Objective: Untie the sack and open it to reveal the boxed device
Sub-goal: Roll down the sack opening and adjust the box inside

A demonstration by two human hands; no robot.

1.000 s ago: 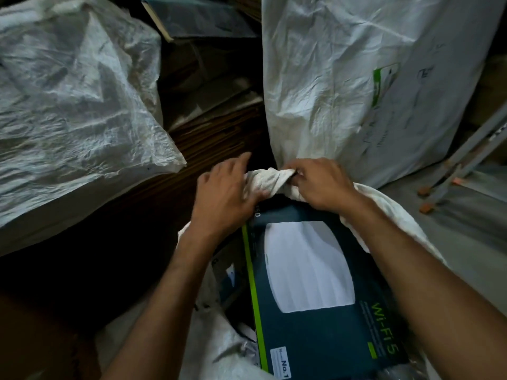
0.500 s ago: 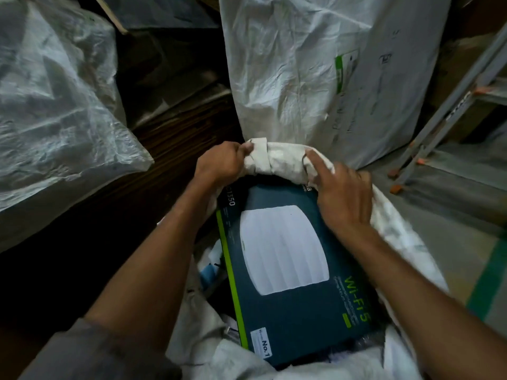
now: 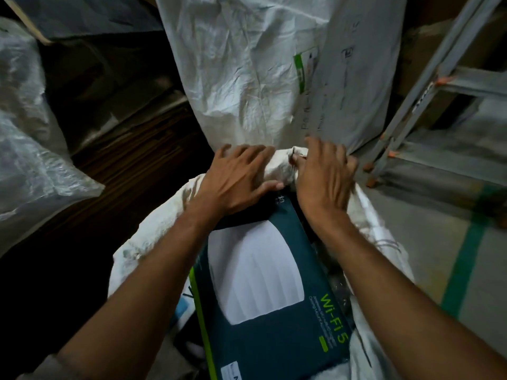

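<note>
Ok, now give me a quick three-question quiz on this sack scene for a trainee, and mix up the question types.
1. Multiple choice: what is printed in green on the boxed device? A) Wi-Fi 5 B) Bluetooth C) USB
2. Fill in: the left hand and right hand both hold the sack by its rolled ____.
3. True or false: the boxed device is fully hidden inside the sack.
Key: 1 A; 2 rim; 3 false.

The dark teal box at lower centre reads "Wi-Fi 5" in green letters; smaller print beside it is illegible.
</note>
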